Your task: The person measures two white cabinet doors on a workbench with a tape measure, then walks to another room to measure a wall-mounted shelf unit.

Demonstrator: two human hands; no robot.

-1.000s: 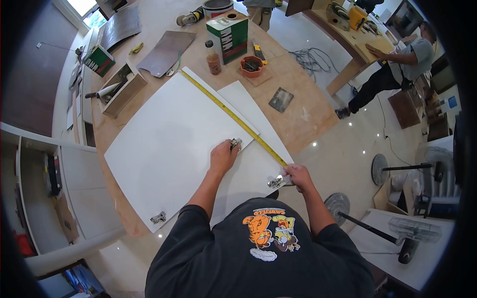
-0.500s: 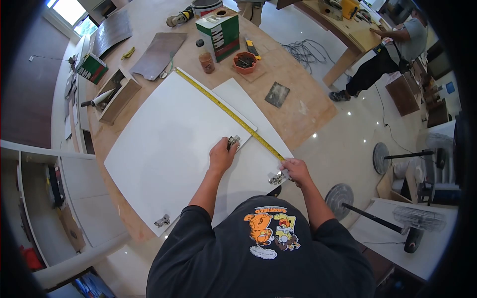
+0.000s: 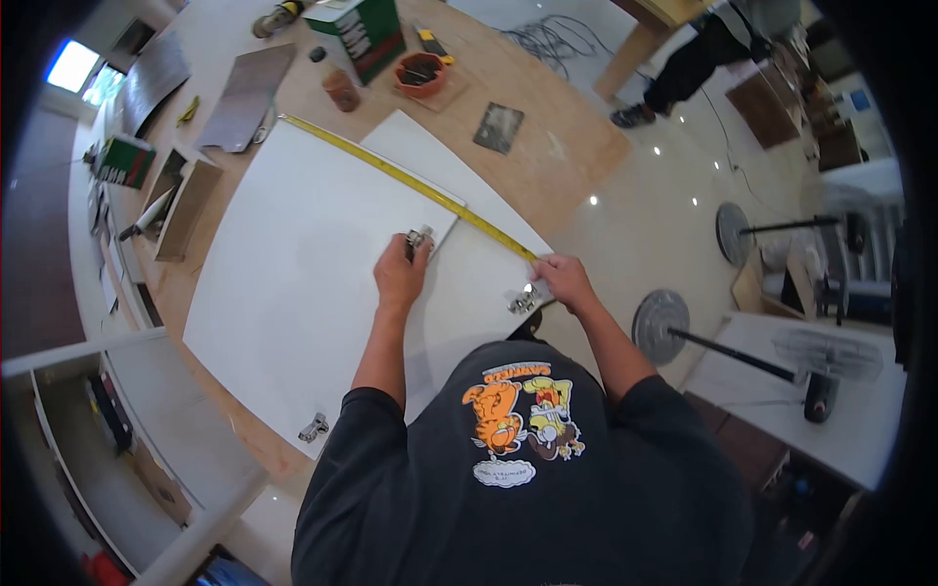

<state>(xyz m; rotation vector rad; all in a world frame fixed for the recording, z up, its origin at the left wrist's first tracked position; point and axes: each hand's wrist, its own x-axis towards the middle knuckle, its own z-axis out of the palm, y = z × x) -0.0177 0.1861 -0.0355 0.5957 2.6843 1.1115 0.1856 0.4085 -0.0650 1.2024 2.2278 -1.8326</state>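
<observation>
Two white panels overlap on the workbench, the upper white panel (image 3: 283,264) lying across the lower white panel (image 3: 459,278). A yellow tape measure (image 3: 391,173) stretches along the far edge of the upper panel and over the lower one. My right hand (image 3: 567,280) is closed on its near end at the lower panel's corner. With its fingers, my left hand (image 3: 399,276) grips a metal cabinet hinge (image 3: 421,236) at the upper panel's edge. Another hinge (image 3: 525,299) sits just below my right hand, and a third hinge (image 3: 313,428) at the near left corner.
On the wooden workbench (image 3: 576,161) stand a green can (image 3: 366,39), a brown bottle (image 3: 340,90), an orange bowl (image 3: 420,76) and an open wooden box (image 3: 191,207). A dark square plate (image 3: 498,128) lies beyond the panels. Fans (image 3: 660,327) and another person's legs (image 3: 684,73) are to the right.
The camera view has shifted, so the bench and both hands appear higher and further left. Both hands keep their grips on the hinge and tape measure.
</observation>
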